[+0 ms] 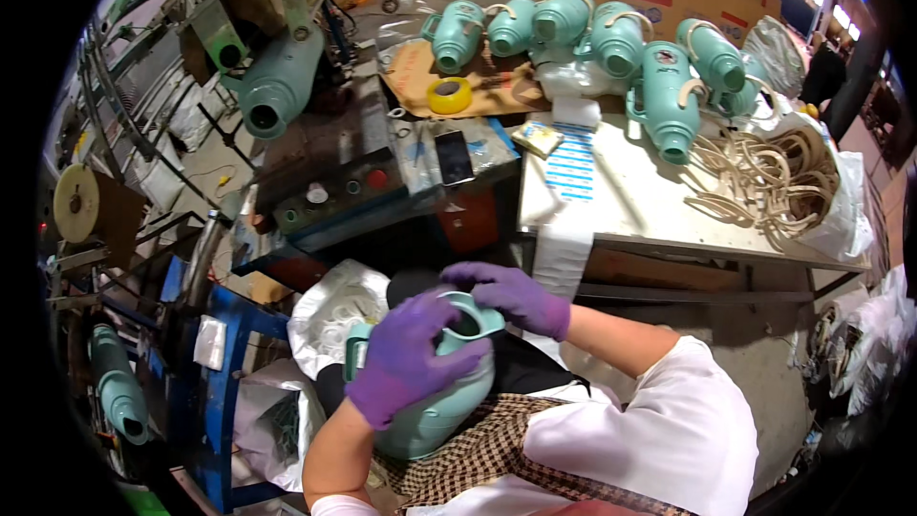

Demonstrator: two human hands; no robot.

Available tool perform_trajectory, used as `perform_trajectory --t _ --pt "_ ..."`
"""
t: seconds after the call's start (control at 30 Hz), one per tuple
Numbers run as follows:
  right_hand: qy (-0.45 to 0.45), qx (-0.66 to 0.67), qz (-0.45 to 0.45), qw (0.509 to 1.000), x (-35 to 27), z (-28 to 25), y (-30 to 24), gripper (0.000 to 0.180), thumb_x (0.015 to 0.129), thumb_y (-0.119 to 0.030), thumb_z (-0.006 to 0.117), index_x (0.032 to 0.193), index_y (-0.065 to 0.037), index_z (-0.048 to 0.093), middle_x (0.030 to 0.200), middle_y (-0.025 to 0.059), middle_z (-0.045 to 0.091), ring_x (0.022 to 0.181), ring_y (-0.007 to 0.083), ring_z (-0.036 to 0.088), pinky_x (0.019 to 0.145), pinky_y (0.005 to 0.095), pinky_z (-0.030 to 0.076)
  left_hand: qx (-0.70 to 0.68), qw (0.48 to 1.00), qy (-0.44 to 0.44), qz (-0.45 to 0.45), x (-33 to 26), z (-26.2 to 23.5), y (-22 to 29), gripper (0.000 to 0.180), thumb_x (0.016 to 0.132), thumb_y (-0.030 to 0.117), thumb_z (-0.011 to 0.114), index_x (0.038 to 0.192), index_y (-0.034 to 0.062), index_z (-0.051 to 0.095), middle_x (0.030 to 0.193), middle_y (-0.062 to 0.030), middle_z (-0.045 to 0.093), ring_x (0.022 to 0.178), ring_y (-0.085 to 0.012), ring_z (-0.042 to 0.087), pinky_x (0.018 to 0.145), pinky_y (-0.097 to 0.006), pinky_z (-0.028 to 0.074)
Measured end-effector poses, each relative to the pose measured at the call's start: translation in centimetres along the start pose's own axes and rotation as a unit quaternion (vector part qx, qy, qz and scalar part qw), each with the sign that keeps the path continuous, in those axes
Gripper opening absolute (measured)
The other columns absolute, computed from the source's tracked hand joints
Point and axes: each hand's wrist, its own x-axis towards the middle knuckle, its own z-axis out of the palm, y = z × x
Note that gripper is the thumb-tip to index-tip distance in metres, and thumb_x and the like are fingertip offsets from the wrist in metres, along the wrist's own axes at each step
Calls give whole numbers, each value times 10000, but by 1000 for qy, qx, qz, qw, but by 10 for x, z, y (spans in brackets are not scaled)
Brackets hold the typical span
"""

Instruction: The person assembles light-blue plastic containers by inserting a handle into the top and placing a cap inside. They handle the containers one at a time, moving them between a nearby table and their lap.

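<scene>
Down in the person's lap sits a mint-green plastic flask shell point(435, 401), lying tilted with its open mouth turned up and away from the body. The left hand point(406, 363), in a purple glove, is wrapped over the upper side of the shell with its fingers curled closed around the body just below the mouth. The right hand point(516, 294), gloved the same, is closed on the rim at the spout side of the mouth, fingers bent over the lip. Both forearms come in from the lower edge, the right one out of a white sleeve point(669, 430), and a checked cloth point(478, 449) covers the lap under the shell.

Just left of the shell lies a white plastic bag point(334, 315) holding pale rings. Beyond the hands stands a dark machine point(382, 172) with a row of round buttons, a phone point(453, 157) lying on its top. On a piece of cardboard behind it rests a roll of yellow tape point(449, 95). To the right, a pale tabletop point(630, 201) carries a cluster of finished green flasks point(611, 38) lying on their sides, and a heap of cream-coloured handles point(774, 177) spills from a bag at its far right. Another green shell point(277, 86) is held in the machine's frame at upper left, and one more point(117, 387) lies low at the far left.
</scene>
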Motion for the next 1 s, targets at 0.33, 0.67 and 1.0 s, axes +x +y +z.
perform_trajectory --t 0.33,0.67,1.0 --pt "700 139 -135 687 -207 -332 -7 317 902 -457 686 925 -154 594 864 5 575 705 139 574 639 319 502 -241 961 138 -12 -39 -76 -19 519 519 301 889 675 62 456 1124 -216 670 968 -276 666 865 -369 525" --pt "764 258 -40 590 -247 -518 -33 421 851 -571 688 892 -161 601 878 18 566 788 219 524 730 355 450 -469 847 236 -89 -74 -59 -138 502 994 406 577 1303 11 575 1143 -135 634 1065 -245 629 985 -356 508" --pt "830 -278 -112 471 -195 -446 -83 511 869 -336 783 1181 47 651 1047 147 733 880 234 683 810 367 526 -369 840 320 -238 -132 -76 -203 338 1048 295 494 1177 13 628 1114 -72 634 1005 -148 609 911 -304 498"
